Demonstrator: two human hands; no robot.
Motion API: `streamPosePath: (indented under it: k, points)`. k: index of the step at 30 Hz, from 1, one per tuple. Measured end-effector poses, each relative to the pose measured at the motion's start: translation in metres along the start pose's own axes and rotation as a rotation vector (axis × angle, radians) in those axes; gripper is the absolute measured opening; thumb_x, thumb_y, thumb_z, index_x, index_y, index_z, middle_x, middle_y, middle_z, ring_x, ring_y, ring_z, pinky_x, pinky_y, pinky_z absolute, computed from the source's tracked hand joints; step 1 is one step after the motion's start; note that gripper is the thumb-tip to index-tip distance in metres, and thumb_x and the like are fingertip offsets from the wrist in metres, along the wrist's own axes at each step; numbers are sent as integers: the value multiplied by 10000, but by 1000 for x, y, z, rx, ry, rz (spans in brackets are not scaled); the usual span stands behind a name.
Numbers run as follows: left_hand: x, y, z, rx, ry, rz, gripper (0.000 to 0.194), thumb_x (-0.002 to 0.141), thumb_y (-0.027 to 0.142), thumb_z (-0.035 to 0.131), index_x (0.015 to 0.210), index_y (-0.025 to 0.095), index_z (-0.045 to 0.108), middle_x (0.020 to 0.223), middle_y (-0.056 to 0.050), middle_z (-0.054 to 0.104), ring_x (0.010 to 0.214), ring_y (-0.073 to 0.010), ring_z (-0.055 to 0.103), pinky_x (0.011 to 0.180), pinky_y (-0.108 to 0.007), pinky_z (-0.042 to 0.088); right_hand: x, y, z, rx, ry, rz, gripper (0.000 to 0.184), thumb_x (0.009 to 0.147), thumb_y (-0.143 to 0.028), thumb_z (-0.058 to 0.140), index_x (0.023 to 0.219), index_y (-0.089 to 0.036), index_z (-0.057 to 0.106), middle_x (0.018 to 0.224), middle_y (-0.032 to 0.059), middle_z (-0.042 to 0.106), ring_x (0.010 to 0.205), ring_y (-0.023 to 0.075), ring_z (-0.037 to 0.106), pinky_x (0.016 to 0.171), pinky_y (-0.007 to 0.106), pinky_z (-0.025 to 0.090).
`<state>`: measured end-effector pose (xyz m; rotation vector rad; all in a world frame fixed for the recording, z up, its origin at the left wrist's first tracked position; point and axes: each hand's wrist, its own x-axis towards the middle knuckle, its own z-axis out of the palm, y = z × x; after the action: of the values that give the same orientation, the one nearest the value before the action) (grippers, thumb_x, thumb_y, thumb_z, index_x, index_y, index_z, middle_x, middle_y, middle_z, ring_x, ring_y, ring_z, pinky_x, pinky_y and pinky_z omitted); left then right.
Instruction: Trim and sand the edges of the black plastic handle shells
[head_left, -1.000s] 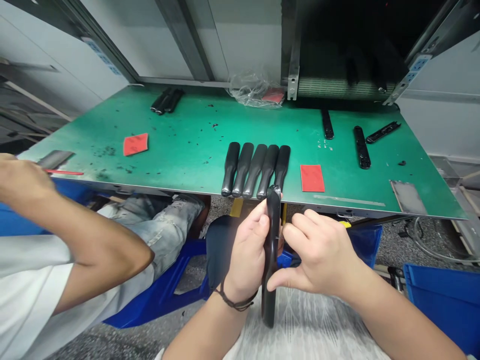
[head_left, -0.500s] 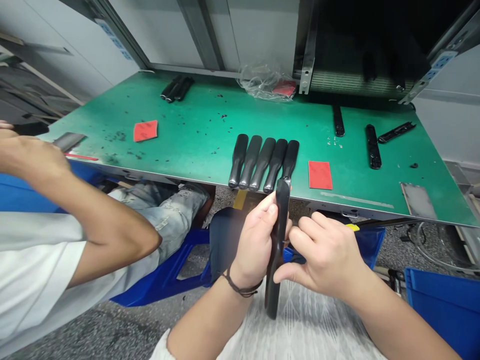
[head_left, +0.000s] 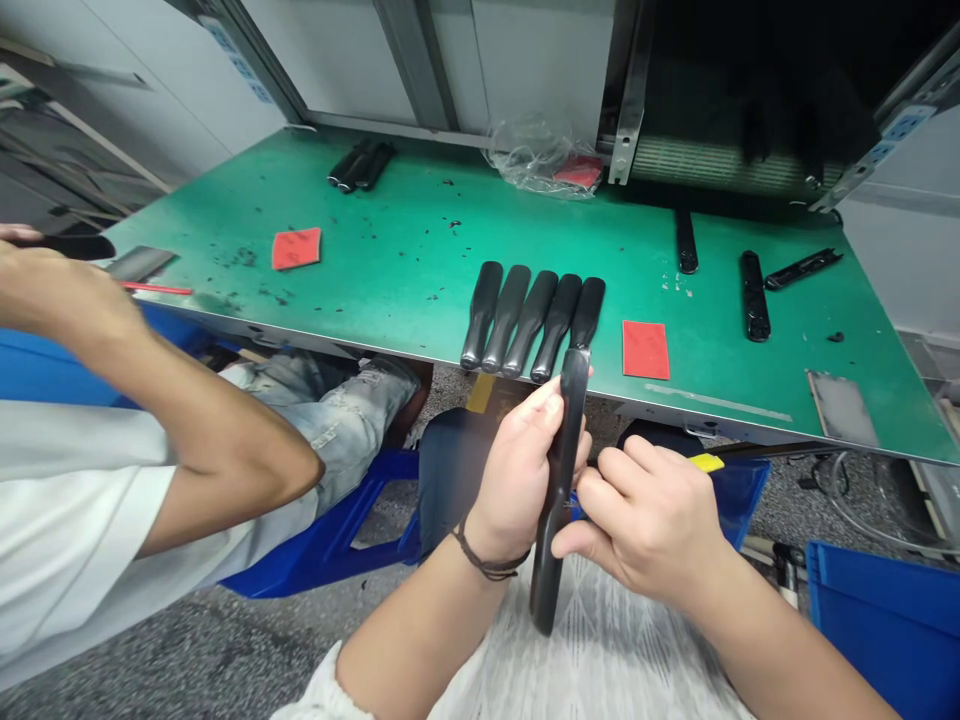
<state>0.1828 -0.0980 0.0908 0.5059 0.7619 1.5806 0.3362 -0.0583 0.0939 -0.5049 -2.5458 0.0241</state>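
Observation:
My left hand is closed round a long black plastic handle, held nearly upright over my lap, with its broad end down. My right hand is curled around a slim tool whose yellow end sticks out behind the fist; most of it is hidden by the fingers. A bit of blue shows between the hands, by the handle. The right thumb rests at the handle's lower half. Just beyond, several similar black handles lie side by side at the green table's front edge.
Red sanding-pad-like squares lie on the table, another red square further left. Black strips lie at the right, black handles at the back left. A co-worker's arm is at my left. A blue bin stands right.
The view has shifted slightly. The handle's top end now leans a little further right, and more of the tool's yellow end shows. The co-worker's hands now show a black piece.

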Motion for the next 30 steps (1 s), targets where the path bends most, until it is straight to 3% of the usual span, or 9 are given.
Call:
streamPosePath:
  k: [9,20,30]
  points:
    - [3,-2,1,-65,3,-54,368,1098,373,564,1346,115,650,596,90,334,495,-79,233,442,-191,235,-3,1,2,9,2,0,722,1094,-713,274,738,-209,648,709,43,545,691,210,353,631,372,221]
    - [3,1,5,-91,65,-76,351,1080,372,578,1313,117,640,583,93,347,471,-79,224,403,-163,250,-4,-3,1,-20,28,-18,638,1101,-661,386,725,-212,637,671,33,516,693,213,349,629,375,203]
    - [6,6,6,-96,119,-44,317,1055,370,621,1269,141,674,616,92,330,486,-72,197,416,-154,243,-13,-13,5,26,-39,16,641,1132,-617,291,746,-204,593,699,31,491,700,206,333,637,378,192]
